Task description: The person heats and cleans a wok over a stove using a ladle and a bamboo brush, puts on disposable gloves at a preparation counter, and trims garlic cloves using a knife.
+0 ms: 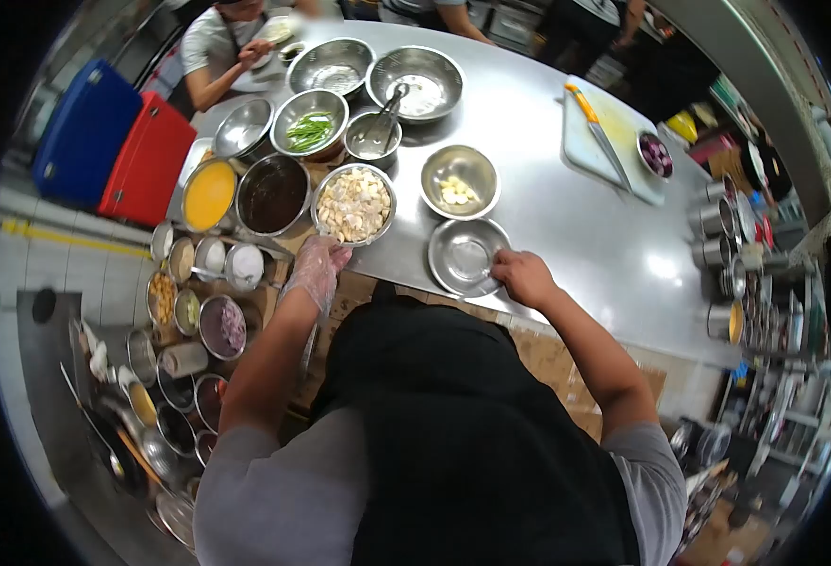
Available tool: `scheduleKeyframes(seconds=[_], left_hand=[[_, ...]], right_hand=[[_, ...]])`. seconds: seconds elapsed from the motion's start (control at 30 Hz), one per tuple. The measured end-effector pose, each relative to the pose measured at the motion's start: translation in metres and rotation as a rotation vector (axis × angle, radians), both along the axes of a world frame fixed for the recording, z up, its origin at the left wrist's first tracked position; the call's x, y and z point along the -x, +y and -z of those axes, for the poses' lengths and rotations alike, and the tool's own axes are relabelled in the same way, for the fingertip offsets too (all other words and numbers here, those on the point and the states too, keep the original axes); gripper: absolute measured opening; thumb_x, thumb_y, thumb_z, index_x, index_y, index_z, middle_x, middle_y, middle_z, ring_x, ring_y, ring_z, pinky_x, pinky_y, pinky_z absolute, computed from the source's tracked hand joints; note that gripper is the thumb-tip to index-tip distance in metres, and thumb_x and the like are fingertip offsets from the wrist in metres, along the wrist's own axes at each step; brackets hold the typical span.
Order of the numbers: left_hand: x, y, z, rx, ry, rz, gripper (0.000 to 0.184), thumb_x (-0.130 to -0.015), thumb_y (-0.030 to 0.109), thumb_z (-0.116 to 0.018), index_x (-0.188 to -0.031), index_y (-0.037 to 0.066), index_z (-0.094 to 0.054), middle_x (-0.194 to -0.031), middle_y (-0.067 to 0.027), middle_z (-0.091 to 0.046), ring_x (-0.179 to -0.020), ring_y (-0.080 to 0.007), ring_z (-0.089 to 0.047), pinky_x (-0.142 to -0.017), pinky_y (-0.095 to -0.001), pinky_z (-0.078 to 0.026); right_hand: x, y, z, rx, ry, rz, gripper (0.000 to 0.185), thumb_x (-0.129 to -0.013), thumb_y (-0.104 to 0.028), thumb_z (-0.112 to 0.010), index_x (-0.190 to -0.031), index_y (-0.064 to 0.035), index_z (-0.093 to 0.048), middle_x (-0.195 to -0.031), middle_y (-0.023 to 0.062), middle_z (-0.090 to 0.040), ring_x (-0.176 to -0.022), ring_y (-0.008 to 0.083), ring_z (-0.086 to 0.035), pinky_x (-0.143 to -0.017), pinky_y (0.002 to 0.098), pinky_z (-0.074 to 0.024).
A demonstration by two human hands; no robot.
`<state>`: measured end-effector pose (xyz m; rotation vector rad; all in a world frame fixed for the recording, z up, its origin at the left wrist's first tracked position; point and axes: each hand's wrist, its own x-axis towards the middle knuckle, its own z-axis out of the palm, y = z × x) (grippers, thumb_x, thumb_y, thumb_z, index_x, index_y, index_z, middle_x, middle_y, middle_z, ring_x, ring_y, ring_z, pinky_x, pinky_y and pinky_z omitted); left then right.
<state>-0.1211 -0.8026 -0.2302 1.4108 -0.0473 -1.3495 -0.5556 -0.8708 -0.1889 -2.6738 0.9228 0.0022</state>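
My left hand (317, 267), in a clear plastic glove, is closed at the near rim of a steel bowl of pale diced pieces (353, 205). My right hand (523, 275) is bare and pinches the right rim of an empty steel bowl (466, 257) near the table's front edge. Just behind that bowl stands a steel bowl with peeled garlic-like cloves (459, 192). Left of the diced pieces are a bowl of dark liquid (272, 195) and a bowl of yellow liquid (210, 195). Tongs (392, 109) rest in a small bowl (372, 139) behind.
Green vegetables (311, 131) lie in a bowl at the back left. A knife (597, 127) rests on a white cutting board (614, 141), beside a bowl of purple pieces (655, 154). Containers crowd the left side. A person (210, 58) sits at the back left; others stand behind.
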Motion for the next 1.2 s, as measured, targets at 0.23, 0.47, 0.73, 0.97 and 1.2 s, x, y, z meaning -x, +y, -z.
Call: scheduleKeyframes(seconds=[0.23,0.47,0.73,0.97,1.2], left_hand=[[-0.011,0.002,-0.002,-0.041,0.048,0.074,0.019,-0.098,0.006,-0.061,-0.115,0.003,-0.052,-0.099,-0.0132,-0.064,-0.083,-0.0219,-0.068,-0.073,-0.0325,-0.063],[-0.018,0.000,0.011,-0.015,0.024,0.198,0.019,-0.099,0.004,-0.063,-0.113,0.005,-0.051,-0.097,-0.0116,-0.066,-0.078,-0.0211,-0.070,-0.067,-0.0313,-0.063],[-0.025,0.001,0.004,-0.034,0.058,0.306,0.025,-0.100,0.007,-0.063,-0.121,0.004,-0.049,-0.101,-0.0126,-0.066,-0.084,-0.0227,-0.071,-0.072,-0.0333,-0.063],[-0.042,0.018,-0.019,-0.122,-0.027,0.483,0.027,-0.101,0.016,-0.066,-0.121,0.000,-0.055,-0.100,-0.0084,-0.065,-0.081,-0.0180,-0.070,-0.074,-0.0318,-0.062],[-0.049,0.023,-0.035,-0.039,-0.066,0.511,0.040,-0.102,0.016,-0.065,-0.136,-0.002,-0.053,-0.109,-0.0127,-0.068,-0.090,-0.0197,-0.071,-0.080,-0.0304,-0.060]], right_hand=[[-0.037,0.004,0.020,0.155,-0.454,0.707,0.038,-0.085,-0.010,-0.070,-0.122,-0.0015,-0.064,-0.122,0.0196,-0.064,-0.099,0.0366,-0.068,-0.090,0.0431,-0.0548],[-0.105,-0.069,0.029,-0.282,-0.818,1.417,0.045,-0.088,-0.028,-0.083,-0.118,0.0002,-0.065,-0.085,0.0057,-0.068,-0.077,0.0148,-0.062,-0.074,0.0309,-0.0510],[-0.124,-0.073,0.026,-0.248,-0.647,1.310,0.051,-0.084,-0.032,-0.085,-0.121,-0.0020,-0.067,-0.094,0.0156,-0.075,-0.087,0.0264,-0.072,-0.081,0.0378,-0.0562],[-0.048,0.051,0.085,-0.486,-0.508,1.487,0.039,-0.091,-0.026,-0.080,-0.113,0.0030,-0.065,-0.079,0.0088,-0.066,-0.057,0.0153,-0.057,-0.049,0.0332,-0.0442],[-0.110,0.058,0.057,-0.838,-0.896,1.574,0.027,-0.097,-0.017,-0.071,-0.112,0.0049,-0.065,-0.075,0.0053,-0.061,-0.059,0.0154,-0.055,-0.053,0.0321,-0.0454]])
